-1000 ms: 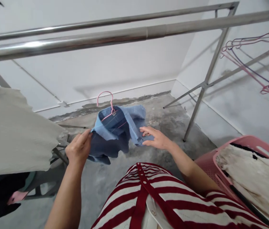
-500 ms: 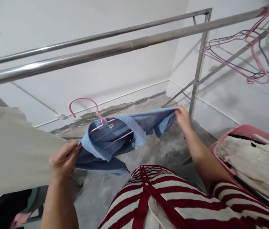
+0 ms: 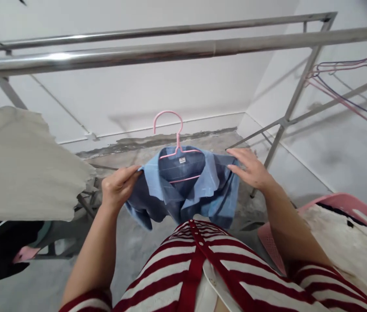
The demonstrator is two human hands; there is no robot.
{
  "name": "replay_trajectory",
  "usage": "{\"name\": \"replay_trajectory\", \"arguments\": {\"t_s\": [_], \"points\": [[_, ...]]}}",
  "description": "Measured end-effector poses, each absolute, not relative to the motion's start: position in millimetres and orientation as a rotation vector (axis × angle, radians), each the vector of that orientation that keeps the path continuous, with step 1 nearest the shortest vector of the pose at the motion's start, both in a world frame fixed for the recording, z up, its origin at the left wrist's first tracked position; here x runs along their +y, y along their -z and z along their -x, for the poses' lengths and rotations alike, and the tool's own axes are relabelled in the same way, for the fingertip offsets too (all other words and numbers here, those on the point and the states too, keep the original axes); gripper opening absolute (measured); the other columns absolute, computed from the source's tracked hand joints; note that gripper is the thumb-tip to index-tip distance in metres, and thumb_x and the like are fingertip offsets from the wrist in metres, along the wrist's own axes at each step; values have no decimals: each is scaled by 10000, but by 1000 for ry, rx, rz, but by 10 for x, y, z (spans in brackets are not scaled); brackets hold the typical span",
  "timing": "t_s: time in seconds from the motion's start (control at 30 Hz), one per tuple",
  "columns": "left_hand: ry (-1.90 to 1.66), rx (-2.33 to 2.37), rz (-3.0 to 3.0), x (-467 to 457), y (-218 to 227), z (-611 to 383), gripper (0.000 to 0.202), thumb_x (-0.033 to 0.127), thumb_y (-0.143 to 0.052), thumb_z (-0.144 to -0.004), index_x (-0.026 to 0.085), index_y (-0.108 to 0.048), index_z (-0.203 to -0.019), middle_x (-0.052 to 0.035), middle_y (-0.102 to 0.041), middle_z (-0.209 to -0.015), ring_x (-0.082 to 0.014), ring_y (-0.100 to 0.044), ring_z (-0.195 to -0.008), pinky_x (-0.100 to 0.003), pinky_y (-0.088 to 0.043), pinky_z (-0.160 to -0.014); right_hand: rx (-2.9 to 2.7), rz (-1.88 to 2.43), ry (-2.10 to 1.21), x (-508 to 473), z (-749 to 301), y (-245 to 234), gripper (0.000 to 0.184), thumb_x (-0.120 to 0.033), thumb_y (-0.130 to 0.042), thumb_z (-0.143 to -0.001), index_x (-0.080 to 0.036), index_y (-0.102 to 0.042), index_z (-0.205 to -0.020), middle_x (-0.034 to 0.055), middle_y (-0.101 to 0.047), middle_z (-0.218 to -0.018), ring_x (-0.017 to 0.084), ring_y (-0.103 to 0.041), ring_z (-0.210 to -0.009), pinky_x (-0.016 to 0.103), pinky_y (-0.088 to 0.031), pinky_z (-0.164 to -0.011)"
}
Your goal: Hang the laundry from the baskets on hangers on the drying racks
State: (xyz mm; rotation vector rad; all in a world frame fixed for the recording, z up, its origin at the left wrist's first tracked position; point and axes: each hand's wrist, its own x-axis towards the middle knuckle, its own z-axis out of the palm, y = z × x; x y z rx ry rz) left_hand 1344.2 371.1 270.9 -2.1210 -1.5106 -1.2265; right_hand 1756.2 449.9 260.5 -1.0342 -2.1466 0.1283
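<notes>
A blue collared shirt [image 3: 191,193] hangs on a pink hanger [image 3: 178,141] in front of my body. The hanger's hook points up and to the left, free of the rail. My left hand [image 3: 120,186] pinches the shirt's shoulder on the left side. On the opposite shoulder, my right hand [image 3: 250,169] has its thumb and fingers apart, with the shirt's edge between them. The collar is spread, showing a small white label inside the neck. The lower part of the shirt drops out of sight near my striped top.
A metal rail [image 3: 121,56] crosses above the shirt. Pink and purple hangers [image 3: 349,95] hang at the right. A pale cloth [image 3: 24,169] is at the left, above dark fabric [image 3: 4,247]. At lower right, a pink basket [image 3: 345,199] holds whitish cloth.
The shirt has levelled out and its collar now faces me. My right hand has moved inward from the stretched sleeve to the shoulder, fingers parted. My left hand keeps its pinch.
</notes>
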Motion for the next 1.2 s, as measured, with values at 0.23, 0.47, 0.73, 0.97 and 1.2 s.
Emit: {"name": "replay_trajectory", "arguments": {"t_s": [0.23,0.47,0.73,0.97,1.2], "points": [[1066,-1412,2187,3683,-2730,-13597,311,403,-465,-888,230,-702,-992,-27,-664,-626,-115,-573,-531,-208,-408,-514,-2364,859,-368,4519,-17259,-2640,273,-310,-408,-912,-225,-651,-1002,62,-677,-915,196,-621,-881,313,-470,-785],[1006,-1409,2199,3607,-2798,-13660,269,359,-492,-887,215,-706,-965,-21,-613,-596,-102,-533,-538,-200,-376,-515,-2117,792,-510,4549,-17100,-2614,212,-319,-504,-862,-211,-670,-788,28,-643,-733,165,-594,-713,284,-460,-672],[1762,-1985,2280,3588,-2506,-13385,434,467,-673,-711,147,-640,-1003,-70,-682,-924,-203,-621,-850,-300,-499,-752,-1734,866,-456,4559,-17489,-2600,126,-355,-627,-806,-296,-712,-878,39,-685,-869,233,-623,-798,391,-496,-742],[2131,-2134,1846,3626,-2379,-13265,340,460,-491,-818,163,-538,-658,35,-437,-579,-91,-398,-556,-209,-351,-529,-1721,1070,-611,4598,-17757,-2328,159,-422,-699,-728,-301,-742,-823,74,-717,-803,266,-668,-726,404,-556,-647],[1979,-2099,1904,3568,-2421,-13185,429,533,-476,-816,161,-495,-601,29,-443,-564,-98,-419,-555,-223,-371,-545,-1535,1024,-522,4613,-17777,-2192,158,-335,-712,-723,-310,-732,-878,3,-723,-841,252,-667,-786,378,-552,-745]]}}
